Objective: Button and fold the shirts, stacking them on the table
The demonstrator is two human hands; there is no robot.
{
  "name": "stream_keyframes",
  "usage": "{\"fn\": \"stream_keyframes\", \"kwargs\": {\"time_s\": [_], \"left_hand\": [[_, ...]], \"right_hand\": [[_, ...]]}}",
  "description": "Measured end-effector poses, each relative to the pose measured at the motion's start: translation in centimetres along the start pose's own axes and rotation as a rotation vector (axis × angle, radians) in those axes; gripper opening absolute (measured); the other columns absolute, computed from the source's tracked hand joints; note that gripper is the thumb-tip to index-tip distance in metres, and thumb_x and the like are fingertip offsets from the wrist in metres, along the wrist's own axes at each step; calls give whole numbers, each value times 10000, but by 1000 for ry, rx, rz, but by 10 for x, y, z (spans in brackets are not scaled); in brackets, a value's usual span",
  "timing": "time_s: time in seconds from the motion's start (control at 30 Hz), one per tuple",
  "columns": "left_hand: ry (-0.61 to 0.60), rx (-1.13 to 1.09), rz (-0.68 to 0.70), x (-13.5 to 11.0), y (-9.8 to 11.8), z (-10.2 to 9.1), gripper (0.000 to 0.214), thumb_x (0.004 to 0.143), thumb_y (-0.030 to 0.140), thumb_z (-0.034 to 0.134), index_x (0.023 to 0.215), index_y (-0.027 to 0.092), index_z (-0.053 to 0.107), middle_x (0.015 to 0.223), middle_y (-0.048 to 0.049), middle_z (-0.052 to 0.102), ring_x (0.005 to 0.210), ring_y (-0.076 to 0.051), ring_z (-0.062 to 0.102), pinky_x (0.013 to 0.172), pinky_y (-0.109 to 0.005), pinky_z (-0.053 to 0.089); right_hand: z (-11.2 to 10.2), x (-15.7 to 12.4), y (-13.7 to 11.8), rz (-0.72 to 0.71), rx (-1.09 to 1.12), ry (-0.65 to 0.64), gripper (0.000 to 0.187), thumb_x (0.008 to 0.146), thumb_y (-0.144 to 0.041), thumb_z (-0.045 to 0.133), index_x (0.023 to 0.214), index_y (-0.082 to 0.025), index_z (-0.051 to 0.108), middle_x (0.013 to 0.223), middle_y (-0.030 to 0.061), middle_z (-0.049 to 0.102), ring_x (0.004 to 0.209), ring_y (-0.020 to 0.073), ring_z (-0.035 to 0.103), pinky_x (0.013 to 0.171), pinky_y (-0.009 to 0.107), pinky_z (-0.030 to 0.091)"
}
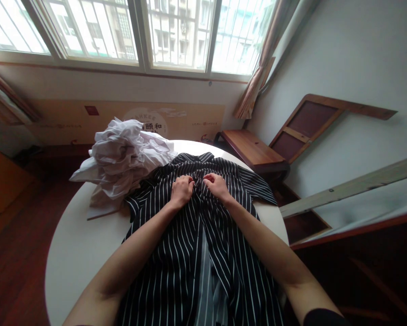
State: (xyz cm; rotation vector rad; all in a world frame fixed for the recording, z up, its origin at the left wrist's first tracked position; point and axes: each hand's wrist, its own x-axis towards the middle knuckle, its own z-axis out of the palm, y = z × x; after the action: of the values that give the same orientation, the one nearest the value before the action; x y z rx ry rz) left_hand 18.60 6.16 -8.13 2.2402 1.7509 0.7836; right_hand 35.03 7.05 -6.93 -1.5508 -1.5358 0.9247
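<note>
A black shirt with white stripes (169,240) lies spread over a white round table (70,253), its collar toward the window and its front partly parted lower down. My left hand (182,191) is closed with curled fingers on the cloth at the shirt's front, just below the collar. Close beside it, my right hand (217,185) pinches the opposite side of the front. Fabric bunches up between the two hands. Whether a button sits in the fingers is too small to make out.
A crumpled heap of white cloth (122,154) sits at the table's far left. Behind stand a wooden bench (251,147) and a cardboard-coloured panel (104,117) under the barred window (179,36). A pale wooden rail (352,185) slants along the right.
</note>
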Motion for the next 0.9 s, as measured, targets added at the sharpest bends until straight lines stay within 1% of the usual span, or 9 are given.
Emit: {"fn": "stream_keyframes", "kwargs": {"time_s": [0.03,0.1,0.2,0.3,0.5,0.57,0.67,0.8,0.9], "left_hand": [[-6,47,65,-3,-3,-2,287,922,335,416,1046,184,626,1104,-80,648,1045,-221,558,893,-346,408],[-83,133,216,-11,-12,-4,344,927,378,397,1152,210,594,1259,-66,585,1190,-238,480,987,-395,353],[-232,237,332,-17,-26,-1,462,926,455,352,1306,235,496,1422,-46,444,1318,-262,357,1081,-487,229],[-287,309,335,-11,-33,3,588,911,537,306,1398,220,390,1477,-63,354,1362,-282,286,1111,-550,98],[-338,351,373,20,-34,2,721,865,634,301,1433,191,333,1486,-96,327,1389,-307,208,1099,-586,-30],[-332,336,392,27,-34,-1,691,860,627,343,1415,217,366,1480,-84,343,1392,-307,199,1102,-575,-24],[-249,287,387,31,-28,-8,588,856,528,466,1364,234,439,1453,-88,391,1387,-313,201,1109,-542,37],[-133,247,350,13,-12,-18,375,851,312,535,1206,196,565,1320,-134,506,1291,-313,348,1064,-473,205],[-158,178,280,-13,-3,-21,238,878,330,492,982,172,636,1077,-132,615,1081,-279,515,935,-403,343]], "right_hand": [[-4,-2,4,-128,-186,20,217,841,-257,571,1020,-162,649,1060,107,665,971,199,619,894,359,476],[-11,-6,16,-290,-521,-32,364,884,-351,508,1192,-178,597,1302,113,552,1234,238,470,1054,405,338],[-16,-9,35,-297,-830,-163,523,923,-470,388,1376,-212,434,1472,69,361,1377,259,264,1122,469,187],[-16,0,46,-263,-950,-176,587,939,-520,278,1451,-234,288,1519,33,255,1404,248,191,1128,489,137],[-21,38,49,-238,-951,-195,583,948,-501,252,1453,-212,281,1523,44,244,1408,241,177,1127,488,128],[-24,48,49,-248,-907,-186,541,953,-456,287,1434,-211,326,1508,56,286,1400,250,200,1123,491,132],[-25,54,45,-284,-836,-122,464,946,-352,365,1372,-179,431,1452,95,392,1367,262,274,1109,473,180],[-19,30,27,-348,-733,92,333,906,-237,440,1189,-132,580,1245,141,567,1189,250,472,1010,392,340],[-15,-12,11,-376,-653,129,224,898,-283,469,983,-162,637,995,104,627,946,220,566,850,337,422]]}}
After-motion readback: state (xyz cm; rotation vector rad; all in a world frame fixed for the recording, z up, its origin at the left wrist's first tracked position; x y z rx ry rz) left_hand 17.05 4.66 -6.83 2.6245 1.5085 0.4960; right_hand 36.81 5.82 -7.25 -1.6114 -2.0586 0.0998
